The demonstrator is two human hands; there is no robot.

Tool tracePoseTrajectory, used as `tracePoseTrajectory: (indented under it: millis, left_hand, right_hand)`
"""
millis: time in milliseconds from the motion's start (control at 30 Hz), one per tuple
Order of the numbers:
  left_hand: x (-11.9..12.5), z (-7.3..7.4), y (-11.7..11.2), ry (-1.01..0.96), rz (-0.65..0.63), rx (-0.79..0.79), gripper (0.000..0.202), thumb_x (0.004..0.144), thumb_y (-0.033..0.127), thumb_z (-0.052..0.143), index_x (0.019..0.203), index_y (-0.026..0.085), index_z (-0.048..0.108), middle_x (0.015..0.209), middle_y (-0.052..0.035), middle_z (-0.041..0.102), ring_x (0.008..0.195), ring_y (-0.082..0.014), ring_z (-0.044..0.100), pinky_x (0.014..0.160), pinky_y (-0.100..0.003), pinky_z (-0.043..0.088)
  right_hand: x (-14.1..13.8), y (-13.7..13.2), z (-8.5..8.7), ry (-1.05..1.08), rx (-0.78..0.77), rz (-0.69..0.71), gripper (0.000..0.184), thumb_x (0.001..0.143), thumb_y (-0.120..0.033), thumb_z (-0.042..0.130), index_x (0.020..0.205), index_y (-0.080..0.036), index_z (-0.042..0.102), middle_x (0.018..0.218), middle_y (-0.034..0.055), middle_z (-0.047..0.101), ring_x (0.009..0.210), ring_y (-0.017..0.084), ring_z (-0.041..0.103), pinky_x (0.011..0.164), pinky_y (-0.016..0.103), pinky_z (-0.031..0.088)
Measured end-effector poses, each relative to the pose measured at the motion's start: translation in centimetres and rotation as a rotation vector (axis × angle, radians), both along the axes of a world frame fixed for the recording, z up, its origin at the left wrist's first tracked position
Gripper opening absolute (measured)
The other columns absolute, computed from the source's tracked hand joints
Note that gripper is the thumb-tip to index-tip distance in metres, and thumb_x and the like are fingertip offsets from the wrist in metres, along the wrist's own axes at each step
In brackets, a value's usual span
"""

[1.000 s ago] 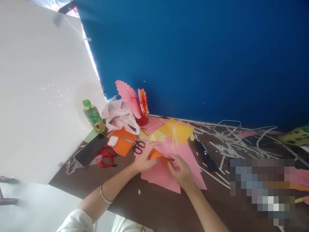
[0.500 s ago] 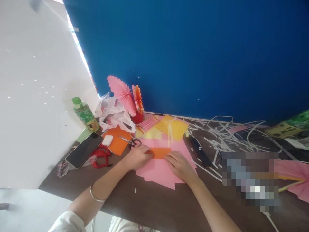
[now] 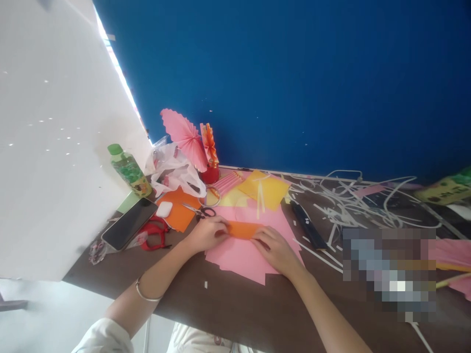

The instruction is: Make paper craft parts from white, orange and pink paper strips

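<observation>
A folded strip of orange paper [image 3: 243, 229] lies on a stack of pink paper sheets [image 3: 235, 255] on a dark brown table [image 3: 235, 309]. My left hand [image 3: 205, 234] pinches the strip's left end, fingers closed on it. My right hand [image 3: 276, 251] presses on the strip's right end with curled fingers. Both forearms reach in from the bottom; a thin bangle sits on the left wrist.
Left of my hands lie small scissors [image 3: 200, 211], an orange sheet [image 3: 176, 208], a white earbud case [image 3: 164, 209], a phone [image 3: 129, 223], red scissors [image 3: 154, 233] and a green bottle [image 3: 129, 169]. Pink and orange paper fans [image 3: 186, 138] stand behind. Yellow sheets [image 3: 264, 189], white paper strips [image 3: 342, 201], a dark ruler [image 3: 309, 226].
The orange paper has gone from a raised, half-folded piece to a flat strip pressed on the pink sheets. Both hands slid apart to its ends. The view shifted slightly.
</observation>
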State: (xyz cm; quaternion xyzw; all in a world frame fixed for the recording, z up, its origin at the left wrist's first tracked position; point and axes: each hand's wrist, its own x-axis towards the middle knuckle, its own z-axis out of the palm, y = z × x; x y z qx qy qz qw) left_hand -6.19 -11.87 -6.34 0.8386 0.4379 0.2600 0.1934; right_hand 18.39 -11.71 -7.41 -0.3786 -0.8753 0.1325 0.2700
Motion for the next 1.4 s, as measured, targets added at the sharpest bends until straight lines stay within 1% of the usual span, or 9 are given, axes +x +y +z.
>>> tracePoseTrajectory:
  millis: [167,267,367,500,733,867,1033,1200,1400]
  left_hand:
    - [-0.3,0.2,-0.1,-0.053,-0.013,-0.019,0.008,0.078,0.018,0.057,0.073,0.018,0.063,0.105,-0.0036,0.063,0.09,-0.0158,0.061,0.084,-0.028,0.047]
    - [-0.4,0.1,0.0,-0.031,-0.018,-0.015,0.01,0.077,0.014,0.054,0.073,0.018,0.062,0.107,-0.0041,0.061,0.092,-0.0161,0.06,0.084,-0.028,0.047]
    - [-0.5,-0.1,0.0,-0.005,-0.03,-0.022,0.01,0.077,0.014,0.053,0.073,0.018,0.061,0.108,-0.0044,0.06,0.094,-0.0161,0.058,0.084,-0.028,0.046]
    - [-0.4,0.1,-0.1,0.005,-0.038,-0.044,0.009,0.078,0.014,0.052,0.073,0.018,0.059,0.109,-0.0044,0.059,0.096,-0.0159,0.057,0.086,-0.028,0.045]
    - [-0.6,0.3,-0.2,0.045,-0.035,-0.045,0.009,0.079,0.014,0.051,0.078,0.02,0.058,0.111,-0.0039,0.058,0.099,-0.0167,0.056,0.088,-0.029,0.045]
    - [-0.6,0.2,-0.1,0.058,-0.035,-0.054,0.009,0.079,0.015,0.05,0.079,0.019,0.058,0.112,-0.0047,0.057,0.101,-0.0175,0.055,0.089,-0.03,0.044]
    - [-0.5,0.5,-0.2,0.05,-0.044,-0.048,0.013,0.083,0.015,0.045,0.081,0.018,0.057,0.11,-0.0064,0.057,0.102,-0.0179,0.054,0.088,-0.031,0.044]
    - [-0.1,0.5,-0.3,0.042,-0.065,-0.015,0.012,0.083,0.014,0.045,0.085,0.018,0.056,0.109,-0.0078,0.057,0.102,-0.0184,0.053,0.087,-0.031,0.045]
    - [0.3,0.4,-0.3,0.065,-0.076,0.01,0.012,0.085,0.014,0.042,0.085,0.017,0.054,0.107,-0.0084,0.057,0.102,-0.018,0.053,0.087,-0.031,0.044]
  right_hand:
    - [0.2,-0.1,0.5,0.007,-0.024,0.001,0.015,0.087,-0.023,0.046,0.078,-0.021,0.057,0.081,0.0059,0.06,0.081,0.02,0.054,0.075,0.038,0.048]
    - [0.0,-0.1,0.5,0.023,-0.032,-0.004,0.013,0.086,-0.023,0.047,0.079,-0.021,0.057,0.082,0.0061,0.06,0.08,0.02,0.054,0.074,0.038,0.048]
    - [-0.4,-0.1,0.4,0.043,-0.045,-0.007,0.011,0.085,-0.022,0.048,0.078,-0.021,0.057,0.083,0.006,0.06,0.081,0.02,0.054,0.074,0.038,0.048]
    - [-0.8,-0.1,0.3,0.06,-0.06,0.015,0.011,0.085,-0.021,0.049,0.075,-0.02,0.055,0.081,0.0058,0.059,0.08,0.02,0.054,0.074,0.037,0.048]
    - [-0.8,0.0,0.4,0.03,-0.101,-0.019,0.006,0.081,-0.023,0.055,0.076,-0.021,0.054,0.083,0.0052,0.059,0.081,0.02,0.053,0.074,0.036,0.048]
    - [-0.8,0.0,0.4,0.028,-0.075,-0.02,0.008,0.084,-0.023,0.051,0.077,-0.021,0.055,0.083,0.0052,0.06,0.081,0.02,0.054,0.074,0.036,0.048]
    - [-0.8,0.0,0.5,0.004,-0.025,-0.018,0.013,0.087,-0.024,0.047,0.077,-0.021,0.055,0.079,0.0051,0.06,0.079,0.02,0.055,0.073,0.036,0.047]
    - [-1.1,-0.2,0.6,-0.075,0.051,0.004,0.012,0.086,-0.028,0.048,0.086,-0.021,0.057,0.087,0.0076,0.062,0.082,0.022,0.056,0.077,0.039,0.046]
    - [-1.5,-0.2,0.4,-0.108,0.078,0.055,0.02,0.09,-0.021,0.041,0.082,-0.02,0.06,0.082,0.0062,0.061,0.082,0.02,0.055,0.078,0.037,0.044]
